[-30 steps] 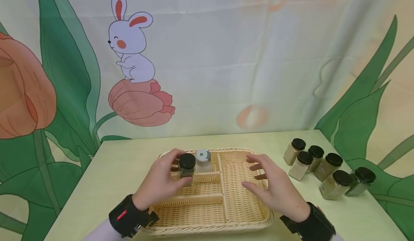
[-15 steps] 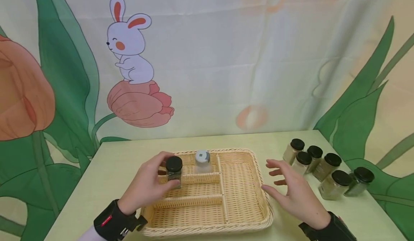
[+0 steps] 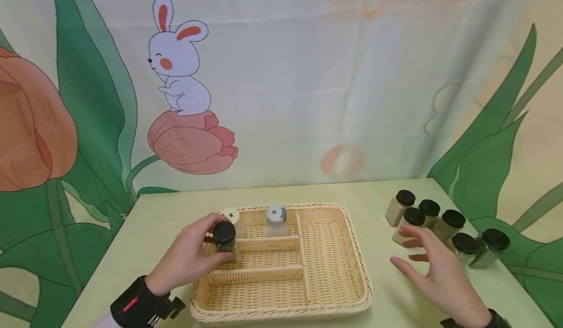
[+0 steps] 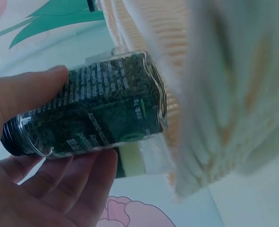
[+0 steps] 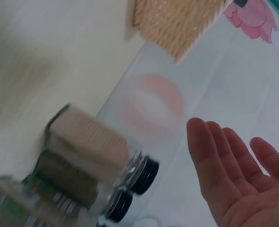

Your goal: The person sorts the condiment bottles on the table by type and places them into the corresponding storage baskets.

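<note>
A: Where is the dark green jar (image 3: 225, 247)?

B: At the left side of the wicker basket (image 3: 281, 313), above its middle left compartment. Your left hand (image 3: 188, 253) holds it between thumb and fingers.

A: How does it lie?

B: Long axis roughly upright: black cap up, base down toward the basket. It sits on the inner, rightward side of your left palm, so that hand is by far the nearer. Whether the base touches the wicker, you can't tell from here.

A: And the right hand (image 3: 444, 274)?

B: Right of the basket, thumb and fingers wide apart, holding nothing. Six black-capped jars (image 3: 398, 208) stand close by, mostly beyond your fingers.

A: Anything else in the basket?

B: Two jars in its back left compartment: a cream-lidded jar (image 3: 231, 215) and a grey-lidded jar (image 3: 276, 215).
</note>
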The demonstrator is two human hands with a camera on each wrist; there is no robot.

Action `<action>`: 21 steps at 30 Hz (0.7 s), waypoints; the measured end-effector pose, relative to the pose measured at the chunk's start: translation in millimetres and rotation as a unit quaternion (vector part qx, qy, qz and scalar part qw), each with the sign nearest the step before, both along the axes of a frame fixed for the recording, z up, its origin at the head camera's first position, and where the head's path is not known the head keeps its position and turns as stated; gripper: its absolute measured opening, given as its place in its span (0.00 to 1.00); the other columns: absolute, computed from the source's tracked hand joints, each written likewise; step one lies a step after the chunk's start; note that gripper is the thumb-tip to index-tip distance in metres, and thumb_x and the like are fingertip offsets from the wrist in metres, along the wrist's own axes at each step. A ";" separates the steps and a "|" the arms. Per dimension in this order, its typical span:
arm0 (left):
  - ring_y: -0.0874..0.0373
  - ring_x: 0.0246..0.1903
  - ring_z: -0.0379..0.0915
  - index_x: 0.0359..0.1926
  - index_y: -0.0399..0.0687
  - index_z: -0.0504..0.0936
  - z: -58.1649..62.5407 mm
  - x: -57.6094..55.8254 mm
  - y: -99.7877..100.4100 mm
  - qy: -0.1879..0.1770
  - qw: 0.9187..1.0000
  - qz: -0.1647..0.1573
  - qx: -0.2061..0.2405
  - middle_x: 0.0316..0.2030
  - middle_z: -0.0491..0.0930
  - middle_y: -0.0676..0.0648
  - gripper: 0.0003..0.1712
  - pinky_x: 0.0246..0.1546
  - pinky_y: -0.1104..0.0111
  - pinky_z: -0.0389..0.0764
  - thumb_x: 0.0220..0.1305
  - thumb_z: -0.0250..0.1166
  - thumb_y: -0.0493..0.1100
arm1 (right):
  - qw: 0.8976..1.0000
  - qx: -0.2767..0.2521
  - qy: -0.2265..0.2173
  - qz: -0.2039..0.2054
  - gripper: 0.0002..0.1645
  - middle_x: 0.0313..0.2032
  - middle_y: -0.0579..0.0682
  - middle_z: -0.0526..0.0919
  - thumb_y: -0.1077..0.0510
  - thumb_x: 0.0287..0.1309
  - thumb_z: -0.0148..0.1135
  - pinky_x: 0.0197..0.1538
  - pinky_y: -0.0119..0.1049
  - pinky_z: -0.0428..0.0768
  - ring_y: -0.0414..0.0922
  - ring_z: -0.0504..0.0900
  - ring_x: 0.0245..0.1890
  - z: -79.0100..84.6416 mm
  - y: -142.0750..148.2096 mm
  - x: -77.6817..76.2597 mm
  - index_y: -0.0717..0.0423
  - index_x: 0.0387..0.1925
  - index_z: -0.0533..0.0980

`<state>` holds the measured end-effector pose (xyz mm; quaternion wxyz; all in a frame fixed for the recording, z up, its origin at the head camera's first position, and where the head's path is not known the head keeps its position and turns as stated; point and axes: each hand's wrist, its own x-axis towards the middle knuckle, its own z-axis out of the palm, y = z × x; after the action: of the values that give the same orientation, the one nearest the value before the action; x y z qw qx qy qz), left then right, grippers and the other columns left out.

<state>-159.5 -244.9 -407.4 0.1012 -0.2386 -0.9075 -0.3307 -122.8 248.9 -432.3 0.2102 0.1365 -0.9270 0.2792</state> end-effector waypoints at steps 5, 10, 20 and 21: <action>0.65 0.44 0.81 0.56 0.58 0.76 -6.4 -0.7 -9.2 -0.002 1.000 -0.011 -0.002 0.45 0.82 0.62 0.36 0.41 0.67 0.87 0.47 0.85 0.39 | 0.999 0.000 0.005 -0.037 0.41 0.54 0.52 0.80 0.57 0.52 0.81 0.37 0.21 0.82 0.29 0.78 0.46 0.2 27.5 4.8 0.56 0.65 0.72; 0.65 0.45 0.81 0.55 0.60 0.76 -10.0 -1.3 -15.0 -0.006 1.000 -0.008 -0.005 0.46 0.82 0.61 0.36 0.39 0.67 0.86 0.47 0.85 0.39 | 0.997 0.004 0.025 -0.067 0.41 0.51 0.54 0.79 0.58 0.50 0.82 0.39 0.10 0.72 0.12 0.63 0.46 1.1 55.5 9.2 0.60 0.64 0.72; 0.63 0.44 0.82 0.53 0.59 0.76 -15.6 -3.7 -17.6 -0.022 0.999 0.010 -0.023 0.46 0.83 0.59 0.35 0.40 0.70 0.85 0.45 0.86 0.39 | 0.986 0.005 0.085 -0.143 0.39 0.50 0.64 0.78 0.60 0.52 0.80 0.44 0.09 0.60 0.14 0.61 0.48 1.2 102.7 13.1 0.68 0.62 0.72; 0.63 0.44 0.82 0.52 0.59 0.76 -16.1 -3.9 -17.6 -0.023 0.999 0.012 -0.026 0.46 0.83 0.59 0.35 0.40 0.70 0.85 0.45 0.86 0.39 | 0.985 -0.006 0.101 -0.142 0.38 0.50 0.65 0.78 0.62 0.52 0.79 0.47 0.08 0.58 0.14 0.61 0.50 0.2 106.3 12.0 0.70 0.62 0.72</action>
<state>-163.3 -262.6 -423.5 0.0777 -0.2226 -0.9207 -0.3110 -110.7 355.3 -432.1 0.3413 0.0300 -0.9092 0.2366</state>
